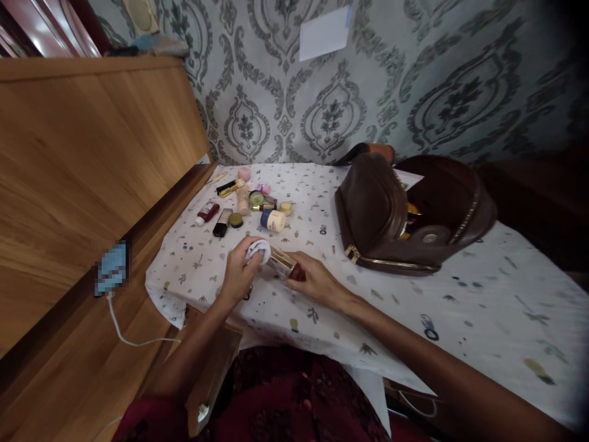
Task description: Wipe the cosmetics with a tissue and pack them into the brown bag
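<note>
Left of the bag (370,199), your right grip (317,279) clamps the bottle (281,263), its length toward the cloth (256,248) pinched in your left grip (238,269).

Cosmetics (243,201) lie behind the apparent bottle (282,263), bag (372,197) at right.

Illumination: moderate, diffuse; source out of view. The tablecloth (391,313) is evenly lit; the bag (372,202) interior is in deep shadow. Glare: white streaks on the far-left panel (64,27). The right margin darkens. Wide-angle distortion stretches the right forearm (414,350). The left-side screen (111,268) is pixelated. Bottle (282,263) detail is soft.
</note>
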A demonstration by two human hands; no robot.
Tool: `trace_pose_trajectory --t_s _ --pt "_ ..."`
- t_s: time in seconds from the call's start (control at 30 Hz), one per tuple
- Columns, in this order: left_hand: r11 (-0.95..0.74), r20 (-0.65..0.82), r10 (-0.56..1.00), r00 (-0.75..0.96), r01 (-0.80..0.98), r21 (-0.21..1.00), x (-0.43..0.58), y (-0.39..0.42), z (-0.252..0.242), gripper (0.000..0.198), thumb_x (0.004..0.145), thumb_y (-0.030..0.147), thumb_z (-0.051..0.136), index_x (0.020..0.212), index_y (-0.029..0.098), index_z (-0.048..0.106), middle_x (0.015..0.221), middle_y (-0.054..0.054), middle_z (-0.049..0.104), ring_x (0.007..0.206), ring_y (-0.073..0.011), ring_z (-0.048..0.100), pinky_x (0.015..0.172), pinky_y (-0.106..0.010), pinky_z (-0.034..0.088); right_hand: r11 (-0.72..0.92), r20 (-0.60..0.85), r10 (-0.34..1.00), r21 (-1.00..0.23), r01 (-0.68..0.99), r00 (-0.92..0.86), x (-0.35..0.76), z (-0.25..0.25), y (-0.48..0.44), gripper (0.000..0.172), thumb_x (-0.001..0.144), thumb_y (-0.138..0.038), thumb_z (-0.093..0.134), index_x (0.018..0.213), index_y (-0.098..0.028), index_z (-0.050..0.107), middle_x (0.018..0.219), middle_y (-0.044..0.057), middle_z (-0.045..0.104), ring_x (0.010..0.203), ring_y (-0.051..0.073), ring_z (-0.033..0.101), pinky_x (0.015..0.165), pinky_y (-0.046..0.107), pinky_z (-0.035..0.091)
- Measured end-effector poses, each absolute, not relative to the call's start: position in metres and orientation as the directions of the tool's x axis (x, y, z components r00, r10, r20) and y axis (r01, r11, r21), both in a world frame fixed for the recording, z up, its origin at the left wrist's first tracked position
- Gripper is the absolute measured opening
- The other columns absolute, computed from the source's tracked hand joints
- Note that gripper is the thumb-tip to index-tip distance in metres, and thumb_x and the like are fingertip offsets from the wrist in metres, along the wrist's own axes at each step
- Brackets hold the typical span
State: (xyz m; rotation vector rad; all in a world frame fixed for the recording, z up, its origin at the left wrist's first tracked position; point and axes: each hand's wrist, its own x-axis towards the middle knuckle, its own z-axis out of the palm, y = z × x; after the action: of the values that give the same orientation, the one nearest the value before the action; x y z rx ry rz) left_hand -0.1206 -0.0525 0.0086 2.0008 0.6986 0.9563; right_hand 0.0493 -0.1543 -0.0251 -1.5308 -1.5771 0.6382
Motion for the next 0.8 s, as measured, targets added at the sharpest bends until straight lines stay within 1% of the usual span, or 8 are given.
trace_pose_trajectory --t_s 0.07,0.13,0.2,0.3,0.43,0.57,0.7,0.8 --pt "-0.488 0.338 0.761 0.553 0.147 0.860 -0.121 -0.047 0.006 0.018 0.085 0.022 0.053 0.099 0.016 0.063 0.091 -0.002 0.068 0.084 -0.0161 0.061 0.078 -0.026 0.048 0.111 0.225 0.968 -0.780 0.615 0.111 0.047 -0.025 -0.154 0.027 0.081 -0.020 0.059 0.106 -0.019 0.065 0.085 0.003 0.061 0.068 0.015 0.058 0.064 0.028 0.049" --pt "-0.492 0.337 0.763 0.551 0.158 0.856 -0.121 -0.044 0.005 0.018 0.084 0.021 0.053 0.098 0.016 0.063 0.091 -0.002 0.068 0.084 -0.0164 0.062 0.078 -0.026 0.048 0.102 0.230 0.968 -0.736 0.669 0.105 0.045 -0.023 -0.155 0.017 0.084 -0.020 0.054 0.098 -0.018 0.064 0.083 0.003 0.061 0.070 0.016 0.058 0.064 0.029 0.048" --pt "-0.563 0.382 0.733 0.562 0.188 0.804 -0.122 -0.044 0.006 0.019 0.084 0.018 0.052 0.099 0.017 0.063 0.095 -0.003 0.069 0.087 -0.0175 0.062 0.081 -0.028 0.048 0.091 0.226 0.969 -0.699 0.709 0.098 0.043 -0.020 -0.155 0.018 0.087 -0.024 0.051 0.100 -0.018 0.062 0.085 0.005 0.063 0.071 0.018 0.059 0.065 0.031 0.048" --pt "-0.737 0.501 0.624 0.599 0.239 0.632 -0.122 -0.048 0.007 0.023 0.085 0.015 0.049 0.103 0.018 0.062 0.104 -0.006 0.068 0.098 -0.0202 0.061 0.090 -0.032 0.048 0.081 0.220 0.972 -0.651 0.755 0.085 0.041 -0.016 -0.157 0.021 0.091 -0.026 0.049 0.108 -0.020 0.057 0.091 0.006 0.065 0.076 0.020 0.061 0.069 0.033 0.048" --pt "-0.869 0.611 0.472 0.636 0.221 0.442 -0.121 -0.055 0.006 0.025 0.092 0.015 0.041 0.108 0.018 0.060 0.108 -0.009 0.067 0.106 -0.0219 0.058 0.097 -0.038 0.047 0.084 0.223 0.974 -0.556 0.827 0.051 0.039 -0.012 -0.158 0.014 0.091 -0.025 0.051 0.103 -0.020 0.054 0.097 0.009 0.065 0.087 0.023 0.061 0.078 0.037 0.049" --pt "-0.896 0.627 0.404 0.666 0.152 0.416 -0.122 -0.064 0.010 0.025 0.095 0.014 0.039 0.111 0.018 0.058 0.111 -0.010 0.066 0.110 -0.0217 0.058 0.099 -0.039 0.047 0.063 0.193 0.981 -0.476 0.877 0.034 0.036 -0.006 -0.156 0.011 0.092 -0.022 0.048 0.102 -0.018 0.052 0.097 0.011 0.064 0.092 0.026 0.061 0.082 0.039 0.048" --pt "-0.907 0.638 0.340 0.691 0.062 0.417 -0.122 -0.073 0.016 0.026 0.095 0.014 0.040 0.114 0.019 0.058 0.113 -0.011 0.066 0.113 -0.0217 0.059 0.100 -0.040 0.048 0.056 0.157 0.987 -0.508 0.860 0.028 0.035 0.000 -0.151 0.018 0.090 -0.015 0.044 0.107 -0.017 0.049 0.103 0.011 0.059 0.087 0.023 0.061 0.075 0.036 0.049" --pt "-0.907 0.650 0.329 0.685 0.037 0.420 -0.122 -0.075 0.019 0.028 0.095 0.014 0.040 0.115 0.019 0.058 0.116 -0.011 0.066 0.116 -0.0219 0.058 0.101 -0.041 0.047 0.077 0.204 0.978 -0.533 0.842 0.040 0.034 0.002 -0.148 0.019 0.088 -0.015 0.045 0.106 -0.018 0.050 0.101 0.009 0.057 0.082 0.021 0.061 0.072 0.033 0.048"
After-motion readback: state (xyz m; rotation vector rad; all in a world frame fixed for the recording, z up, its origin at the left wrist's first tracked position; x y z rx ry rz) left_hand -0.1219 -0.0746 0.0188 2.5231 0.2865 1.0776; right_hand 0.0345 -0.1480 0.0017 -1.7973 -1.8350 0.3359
